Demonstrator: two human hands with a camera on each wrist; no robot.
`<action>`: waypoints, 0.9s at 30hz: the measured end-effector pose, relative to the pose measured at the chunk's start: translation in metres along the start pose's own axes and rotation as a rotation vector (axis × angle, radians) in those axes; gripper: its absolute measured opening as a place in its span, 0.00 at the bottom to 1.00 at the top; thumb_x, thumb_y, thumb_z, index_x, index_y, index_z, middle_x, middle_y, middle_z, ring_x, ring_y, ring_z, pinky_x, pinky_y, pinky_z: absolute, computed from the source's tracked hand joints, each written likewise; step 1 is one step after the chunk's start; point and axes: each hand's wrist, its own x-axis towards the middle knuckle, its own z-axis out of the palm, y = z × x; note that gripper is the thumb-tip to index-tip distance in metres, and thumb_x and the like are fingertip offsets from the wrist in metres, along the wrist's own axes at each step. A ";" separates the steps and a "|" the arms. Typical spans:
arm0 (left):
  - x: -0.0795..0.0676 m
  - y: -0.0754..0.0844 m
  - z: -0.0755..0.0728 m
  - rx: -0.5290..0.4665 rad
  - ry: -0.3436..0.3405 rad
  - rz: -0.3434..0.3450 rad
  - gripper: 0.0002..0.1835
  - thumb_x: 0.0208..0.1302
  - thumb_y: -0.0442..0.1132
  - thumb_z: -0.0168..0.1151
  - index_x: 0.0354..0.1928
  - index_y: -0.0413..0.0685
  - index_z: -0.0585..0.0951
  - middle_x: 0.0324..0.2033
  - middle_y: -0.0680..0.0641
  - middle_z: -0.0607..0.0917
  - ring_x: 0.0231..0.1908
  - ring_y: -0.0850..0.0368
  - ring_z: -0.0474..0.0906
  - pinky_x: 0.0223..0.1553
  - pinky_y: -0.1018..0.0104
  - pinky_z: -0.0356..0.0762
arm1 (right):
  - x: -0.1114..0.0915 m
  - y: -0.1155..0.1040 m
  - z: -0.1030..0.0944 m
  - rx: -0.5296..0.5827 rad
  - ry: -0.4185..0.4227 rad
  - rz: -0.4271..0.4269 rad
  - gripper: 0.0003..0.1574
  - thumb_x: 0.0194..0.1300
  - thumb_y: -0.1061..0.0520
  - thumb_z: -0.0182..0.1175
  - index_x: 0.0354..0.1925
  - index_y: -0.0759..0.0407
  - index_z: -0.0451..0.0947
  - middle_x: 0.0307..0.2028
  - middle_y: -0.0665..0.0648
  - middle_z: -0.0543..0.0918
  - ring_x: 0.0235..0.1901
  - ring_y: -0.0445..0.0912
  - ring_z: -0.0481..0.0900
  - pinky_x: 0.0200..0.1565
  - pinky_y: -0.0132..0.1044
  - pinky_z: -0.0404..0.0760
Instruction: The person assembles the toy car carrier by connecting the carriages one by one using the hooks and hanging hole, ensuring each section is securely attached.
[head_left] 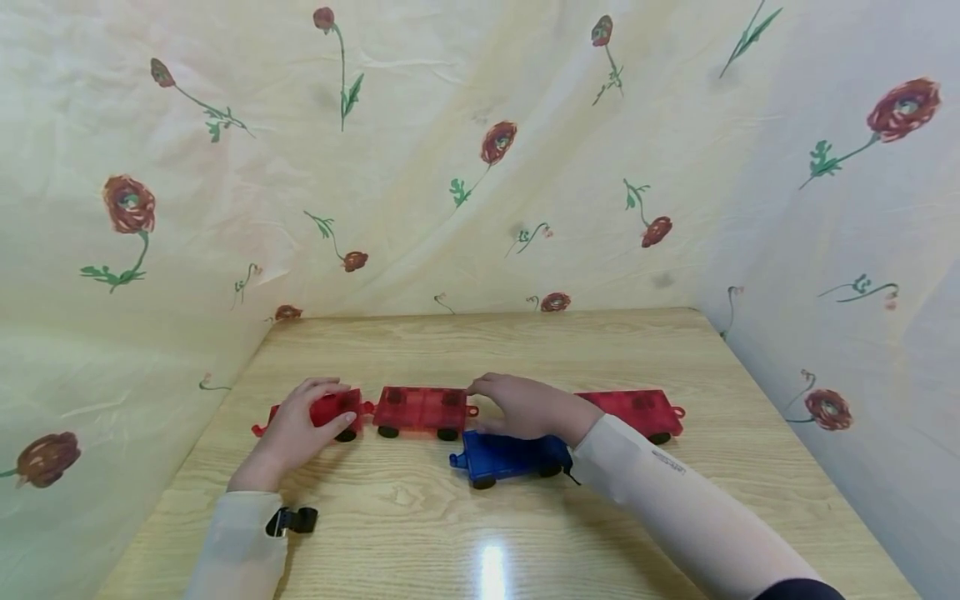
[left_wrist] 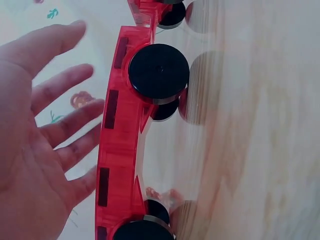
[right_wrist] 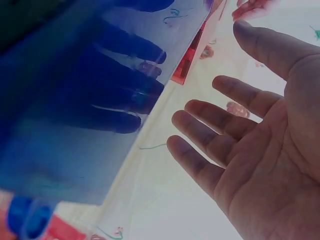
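Note:
Three translucent red toy wagons with black wheels stand in a row on the table. Beside and over the left red wagon (head_left: 324, 410) is my left hand (head_left: 288, 437); the left wrist view shows its fingers (left_wrist: 65, 82) spread and loose along the wagon's far side. A small red hook links that wagon to the middle red wagon (head_left: 422, 410). My right hand (head_left: 528, 410) reaches over a blue wagon (head_left: 498, 458), fingertips close to the middle wagon's right end. Its fingers (right_wrist: 205, 130) look relaxed in the right wrist view. My right wrist partly covers the right red wagon (head_left: 637, 410).
The wooden tabletop (head_left: 390, 533) extends in front of the wagons. Flower-printed cloth (head_left: 420, 192) hangs behind the table and along both sides. A black strap (head_left: 292, 522) sits at my left wrist.

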 end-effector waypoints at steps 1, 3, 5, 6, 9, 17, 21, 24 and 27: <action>0.000 0.002 0.000 -0.001 0.011 0.009 0.30 0.69 0.55 0.72 0.67 0.50 0.81 0.69 0.43 0.74 0.70 0.35 0.66 0.67 0.29 0.65 | -0.003 0.002 0.001 0.000 0.002 0.007 0.36 0.75 0.43 0.65 0.74 0.56 0.72 0.71 0.57 0.74 0.69 0.53 0.73 0.69 0.51 0.73; 0.001 0.005 0.001 -0.002 0.023 0.026 0.30 0.69 0.54 0.72 0.67 0.49 0.80 0.69 0.43 0.75 0.70 0.35 0.67 0.66 0.30 0.66 | -0.009 0.004 0.003 0.001 0.002 0.024 0.39 0.75 0.42 0.65 0.75 0.55 0.70 0.73 0.58 0.71 0.71 0.54 0.71 0.69 0.52 0.72; 0.002 0.007 0.002 0.001 0.024 0.041 0.30 0.69 0.54 0.72 0.67 0.48 0.80 0.68 0.42 0.75 0.69 0.36 0.68 0.66 0.31 0.66 | -0.015 0.006 0.005 -0.005 0.008 0.035 0.40 0.74 0.41 0.65 0.76 0.54 0.69 0.74 0.58 0.69 0.72 0.55 0.70 0.70 0.53 0.71; 0.003 0.008 0.002 0.000 0.022 0.047 0.30 0.69 0.54 0.72 0.67 0.48 0.80 0.68 0.42 0.75 0.69 0.36 0.68 0.66 0.32 0.67 | -0.019 0.007 0.006 -0.015 0.011 0.039 0.41 0.74 0.40 0.65 0.77 0.53 0.68 0.75 0.59 0.68 0.73 0.55 0.68 0.70 0.53 0.70; 0.007 0.011 0.004 0.010 0.003 0.056 0.31 0.69 0.55 0.72 0.68 0.50 0.80 0.68 0.43 0.75 0.69 0.37 0.68 0.66 0.32 0.68 | -0.030 0.008 0.008 -0.049 0.033 0.040 0.44 0.73 0.38 0.66 0.77 0.52 0.67 0.77 0.59 0.66 0.74 0.57 0.66 0.71 0.55 0.69; 0.017 0.022 0.015 0.011 -0.073 0.086 0.32 0.67 0.54 0.74 0.70 0.56 0.77 0.68 0.47 0.75 0.67 0.40 0.70 0.64 0.35 0.72 | -0.057 0.012 0.014 -0.053 0.084 0.069 0.46 0.69 0.36 0.69 0.77 0.52 0.69 0.77 0.60 0.65 0.74 0.59 0.66 0.70 0.58 0.70; 0.022 0.030 0.024 0.051 -0.115 0.105 0.36 0.66 0.56 0.74 0.72 0.57 0.75 0.68 0.47 0.74 0.67 0.39 0.70 0.63 0.34 0.73 | -0.067 0.016 0.020 -0.033 0.102 0.084 0.46 0.68 0.36 0.70 0.76 0.52 0.71 0.77 0.60 0.66 0.73 0.59 0.67 0.69 0.59 0.71; 0.026 0.038 0.031 0.088 -0.153 0.108 0.39 0.65 0.58 0.75 0.74 0.57 0.73 0.71 0.46 0.72 0.69 0.38 0.68 0.64 0.34 0.72 | -0.072 0.017 0.024 -0.023 0.103 0.095 0.47 0.67 0.36 0.71 0.75 0.52 0.71 0.76 0.60 0.66 0.73 0.60 0.67 0.68 0.60 0.71; 0.030 0.047 0.038 0.105 -0.203 0.113 0.41 0.64 0.58 0.75 0.76 0.56 0.71 0.73 0.44 0.69 0.71 0.38 0.66 0.65 0.34 0.71 | -0.076 0.017 0.026 -0.022 0.104 0.108 0.47 0.66 0.36 0.72 0.75 0.51 0.71 0.76 0.59 0.67 0.72 0.60 0.68 0.68 0.59 0.72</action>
